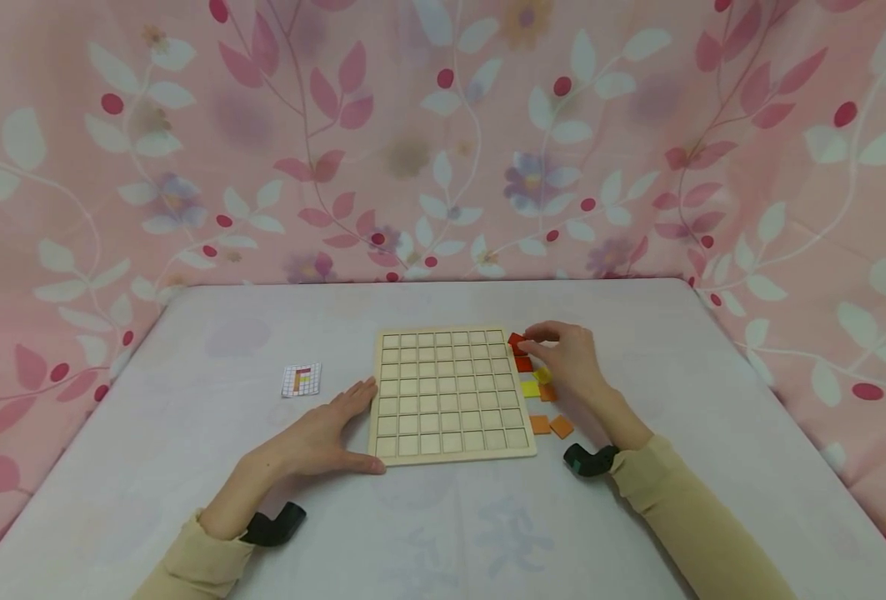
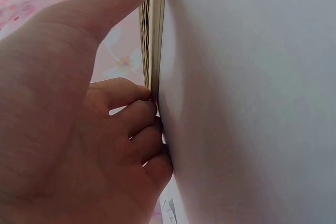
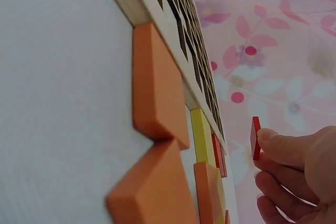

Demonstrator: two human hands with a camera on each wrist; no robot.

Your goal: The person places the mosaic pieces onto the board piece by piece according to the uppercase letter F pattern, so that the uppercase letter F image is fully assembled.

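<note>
A wooden grid board [image 1: 448, 385] lies flat on the table, its square cells bare. My left hand [image 1: 315, 435] rests against its left side, fingers along the edge and thumb at the near corner; the left wrist view shows fingertips touching the board's edge. Past the far right of the board, my right hand [image 1: 568, 354] pinches a red square tile [image 3: 255, 138] between thumb and fingers, raised off the table. Beside the board lie another red tile [image 1: 523, 364], yellow tiles [image 1: 530, 389] and several orange tiles [image 1: 539, 424].
A small card [image 1: 302, 380] with a printed grid and coloured squares lies left of the board. Black wrist-worn pieces [image 1: 276, 525] sit on both forearms. A floral pink cloth [image 1: 412, 150] hangs behind the white-covered table [image 1: 458, 533].
</note>
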